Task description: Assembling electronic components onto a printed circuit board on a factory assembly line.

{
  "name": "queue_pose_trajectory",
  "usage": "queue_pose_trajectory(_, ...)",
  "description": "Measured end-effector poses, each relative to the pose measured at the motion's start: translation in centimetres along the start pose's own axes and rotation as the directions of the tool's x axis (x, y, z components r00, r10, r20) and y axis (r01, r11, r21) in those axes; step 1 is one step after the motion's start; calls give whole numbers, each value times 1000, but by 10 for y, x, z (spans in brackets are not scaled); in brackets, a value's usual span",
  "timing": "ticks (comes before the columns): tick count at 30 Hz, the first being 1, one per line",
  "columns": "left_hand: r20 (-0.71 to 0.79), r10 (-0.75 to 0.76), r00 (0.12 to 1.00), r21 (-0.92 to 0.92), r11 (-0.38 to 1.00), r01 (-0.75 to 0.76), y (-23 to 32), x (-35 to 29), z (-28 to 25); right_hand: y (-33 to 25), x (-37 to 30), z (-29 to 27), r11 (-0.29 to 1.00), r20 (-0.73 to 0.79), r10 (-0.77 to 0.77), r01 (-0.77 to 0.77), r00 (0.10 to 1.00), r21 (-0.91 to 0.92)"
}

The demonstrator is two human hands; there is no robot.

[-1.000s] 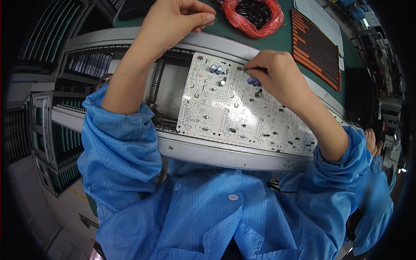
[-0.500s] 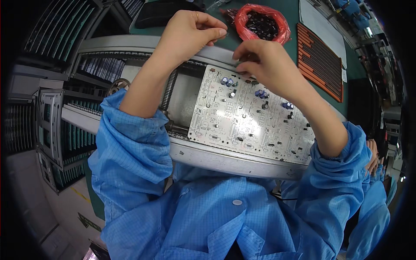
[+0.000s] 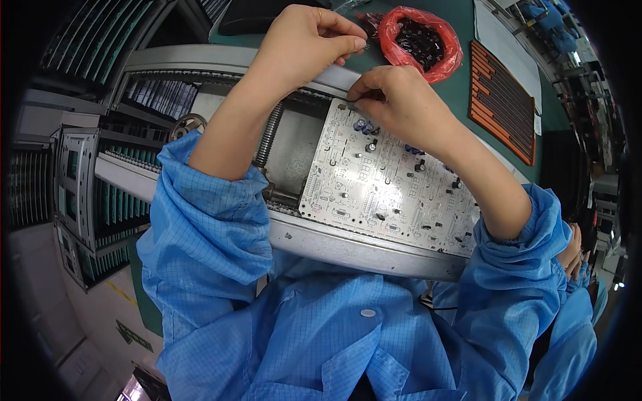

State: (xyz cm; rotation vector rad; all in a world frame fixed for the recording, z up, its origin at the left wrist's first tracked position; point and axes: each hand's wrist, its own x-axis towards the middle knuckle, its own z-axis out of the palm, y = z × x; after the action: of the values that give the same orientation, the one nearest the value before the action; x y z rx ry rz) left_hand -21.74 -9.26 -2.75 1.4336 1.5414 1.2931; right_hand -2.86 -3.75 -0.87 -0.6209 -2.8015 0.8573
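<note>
A white circuit board (image 3: pixel 374 194), dotted with small black and blue capacitors, lies between the metal rails in front of me. Over its far left edge, my right hand (image 3: pixel 398 100) is closed, thumb and forefinger pinched on a small dark part that the fingers mostly hide. My left hand (image 3: pixel 311 43) is above the far rail, its fingers pressed together; thin wire-like leads poke out at the fingertips, but the rest of what it holds is hidden. Right beside it sits a red plastic bag (image 3: pixel 455 50) rolled open, full of small black components (image 3: pixel 421 43).
Silver conveyor rails (image 3: pixel 361 250) run in front of and behind the board. An orange slotted tray (image 3: pixel 501 107) lies on the green bench at the far right. Racks of boards (image 3: pixel 90 43) stand at left. Another person's hand (image 3: pixel 570 250) shows at the right edge.
My right hand has moved left along the board's far edge to its far left corner. In the picture, the board and red bag sit slightly further right. My left hand stays pinched.
</note>
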Motion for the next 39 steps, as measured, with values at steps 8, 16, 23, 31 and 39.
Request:
queue_pose_trajectory(8, -16, 2, 1000, 8, 1000, -2, 1, -1, 2, 2, 1, 0, 999, -4, 28, -28, 1000, 21)
queue_pose_trajectory(16, -11, 47, 999, -99, 994, -47, 3, 2, 6, 7, -5, 12, 990, -70, -75, 66, 995, -124)
queue_pose_trajectory(23, 5, -60, 998, -129, 990, 60, 13, 1, 8, 10, -16, 6, 999, -170, -46, 47, 984, 6)
queue_pose_trajectory(31, -1, -99, 995, -127, 987, 98, 14, -2, 11, 35, -79, -70, 975, -304, 177, -209, 936, -76)
queue_pose_trajectory(39, 7, -108, 994, -85, 991, 108, 21, -2, 14, 139, -167, -146, 729, -556, 209, -507, 804, -459)
